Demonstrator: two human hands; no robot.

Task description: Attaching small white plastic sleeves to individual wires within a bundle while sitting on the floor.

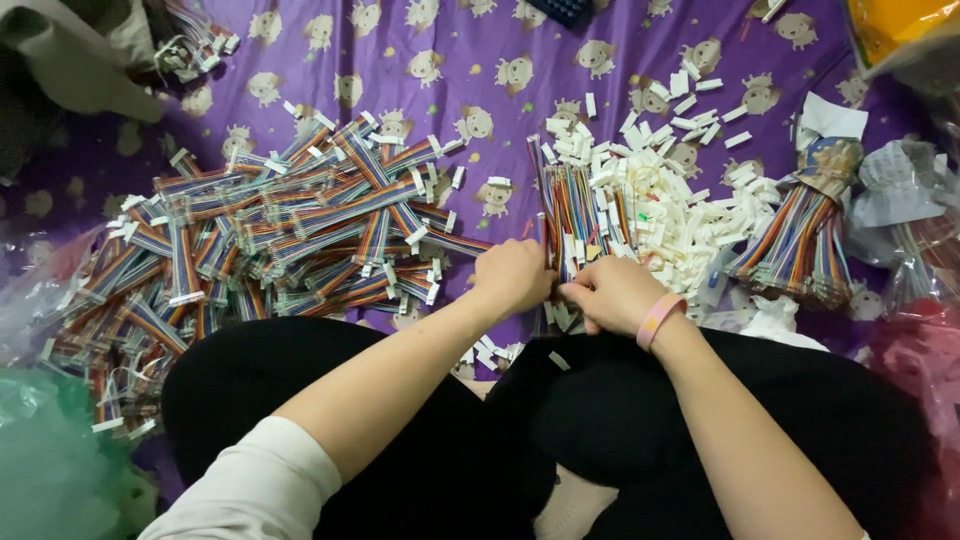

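Note:
My left hand and my right hand meet just above my crossed legs in black trousers. Both hands pinch the near end of a strip of rainbow-coloured ribbon wires that runs away from me across the purple cloth. What sits between the fingertips is hidden. A pink band circles my right wrist. Loose white plastic connectors lie heaped right beside the strip.
A big pile of finished rainbow cables with white ends covers the left. A tied bundle of rainbow wires stands at right, with clear plastic bags beyond. Green plastic lies at lower left, an orange object at top right.

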